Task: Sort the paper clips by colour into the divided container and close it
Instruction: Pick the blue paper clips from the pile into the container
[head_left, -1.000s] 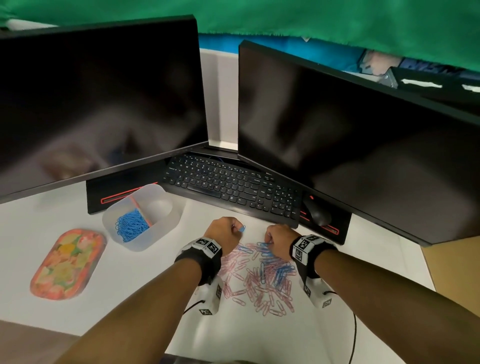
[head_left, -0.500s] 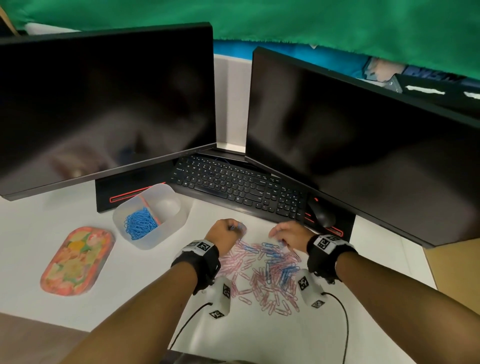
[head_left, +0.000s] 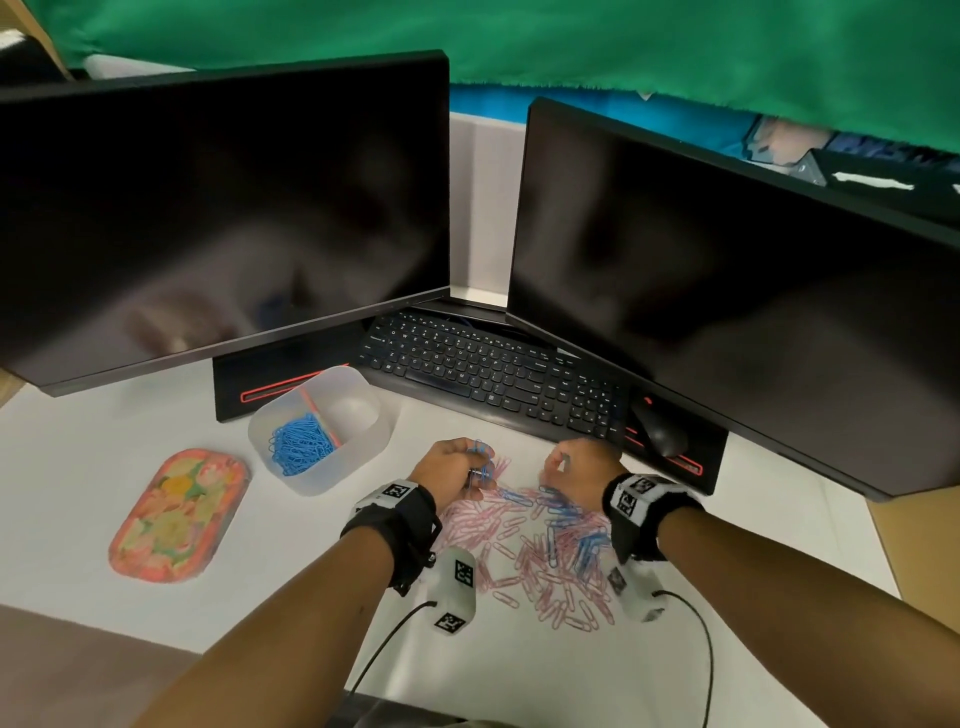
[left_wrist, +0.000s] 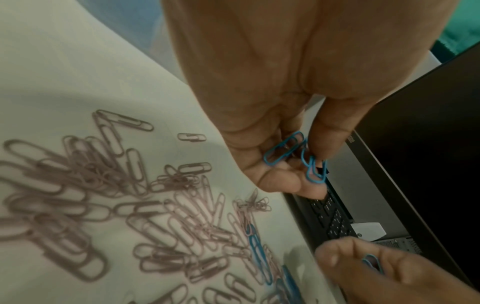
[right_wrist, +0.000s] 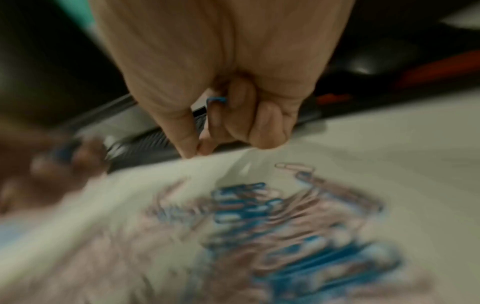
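Observation:
A loose heap of pink and blue paper clips (head_left: 540, 551) lies on the white desk before me. My left hand (head_left: 457, 470) hovers at the heap's far left edge, fingers curled round a few blue clips (left_wrist: 293, 156). My right hand (head_left: 576, 467) is at the far right edge and grips a blue clip (right_wrist: 216, 100) in its curled fingers. The translucent divided container (head_left: 322, 426) stands to the left; its near compartment holds blue clips (head_left: 298, 444), the far one looks empty. Its floral lid (head_left: 179, 514) lies flat further left.
A black keyboard (head_left: 493, 374) and a mouse (head_left: 660, 431) sit just beyond the hands, under two dark monitors (head_left: 223, 208). Wrist-camera cables (head_left: 384, 649) trail toward me. The desk's front edge is near my forearms.
My left hand has lifted a bunch of blue clips clear of the desk. My right hand shifted right along the heap's far edge and curled shut on a clip.

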